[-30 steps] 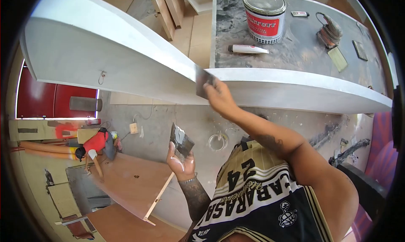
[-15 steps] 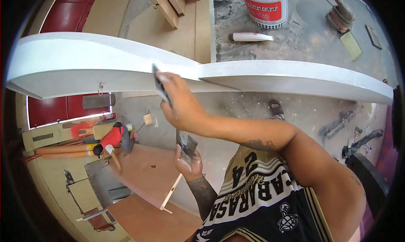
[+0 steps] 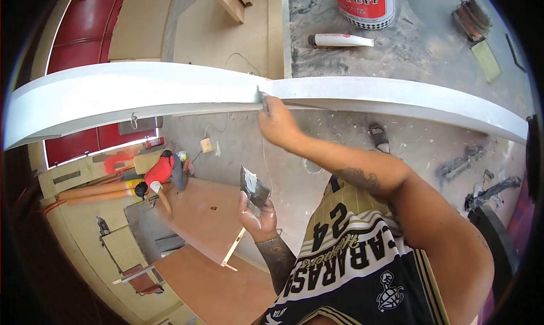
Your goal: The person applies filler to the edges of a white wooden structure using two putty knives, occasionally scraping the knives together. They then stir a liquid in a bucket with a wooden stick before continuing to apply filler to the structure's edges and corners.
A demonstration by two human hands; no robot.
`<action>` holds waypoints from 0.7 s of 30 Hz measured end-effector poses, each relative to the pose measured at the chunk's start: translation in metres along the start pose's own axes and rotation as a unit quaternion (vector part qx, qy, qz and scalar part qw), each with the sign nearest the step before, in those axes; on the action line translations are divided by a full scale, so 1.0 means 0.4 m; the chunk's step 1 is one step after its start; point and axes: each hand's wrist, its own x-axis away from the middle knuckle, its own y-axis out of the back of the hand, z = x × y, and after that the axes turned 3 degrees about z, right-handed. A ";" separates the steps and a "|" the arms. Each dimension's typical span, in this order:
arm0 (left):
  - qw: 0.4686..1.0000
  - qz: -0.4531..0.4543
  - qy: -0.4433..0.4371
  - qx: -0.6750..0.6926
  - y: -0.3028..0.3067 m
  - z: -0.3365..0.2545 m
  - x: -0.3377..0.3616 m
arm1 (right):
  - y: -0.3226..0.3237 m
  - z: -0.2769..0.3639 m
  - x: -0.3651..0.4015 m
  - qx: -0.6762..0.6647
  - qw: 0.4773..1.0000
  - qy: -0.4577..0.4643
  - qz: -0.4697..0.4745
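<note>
My right hand [image 3: 279, 121] is closed on a thin putty knife [image 3: 262, 95], whose blade rests on the white face of a long curved panel [image 3: 153, 87], just left of where two curved sections meet. Lower down, my left hand [image 3: 259, 218] grips a dark flat putty plate [image 3: 255, 190] with white putty smeared on it. White smudges show on the fingers of this hand. The plate is held apart from the panel.
Behind the panel, a grey-stained tabletop bears a Polituff can [image 3: 365, 7], a white tube [image 3: 343, 40] and a sanding block [image 3: 472, 20]. Another person [image 3: 161, 175] in a red top bends over a brown board [image 3: 198, 212] at lower left. A dark sandal [image 3: 379, 137] shows on the floor.
My right hand has moved right along the panel with the putty knife, towards the joint. My left hand has brought the putty plate slightly higher, and the head view has shifted.
</note>
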 end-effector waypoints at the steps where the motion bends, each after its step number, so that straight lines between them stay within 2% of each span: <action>1: 1.000 -0.008 -0.004 0.003 -0.004 0.004 0.002 | -0.018 0.027 0.011 0.006 1.000 0.026 -0.012; 3: 1.000 -0.022 -0.008 0.004 -0.005 0.006 0.009 | -0.054 0.112 0.037 0.016 0.993 0.103 -0.049; 6: 1.000 -0.016 -0.007 -0.002 -0.005 0.019 0.000 | -0.007 0.205 0.064 -0.082 0.978 0.186 0.051; 9: 1.000 -0.007 -0.011 -0.008 -0.004 0.018 0.000 | 0.034 0.190 0.102 -0.110 0.974 0.168 0.102; 12: 1.000 -0.009 -0.026 0.007 -0.005 0.021 0.000 | 0.031 0.026 0.088 -0.039 0.992 0.119 0.003; 15: 0.999 0.008 -0.034 -0.003 0.000 0.020 0.014 | 0.057 -0.018 0.039 -0.068 0.995 -0.052 0.043; 18: 0.999 0.008 -0.036 -0.008 -0.015 0.033 0.035 | 0.029 -0.035 0.014 -0.037 0.996 -0.069 0.036; 21: 0.999 -0.004 -0.043 0.005 -0.006 0.042 0.038 | -0.030 -0.016 0.031 0.002 0.999 0.043 -0.030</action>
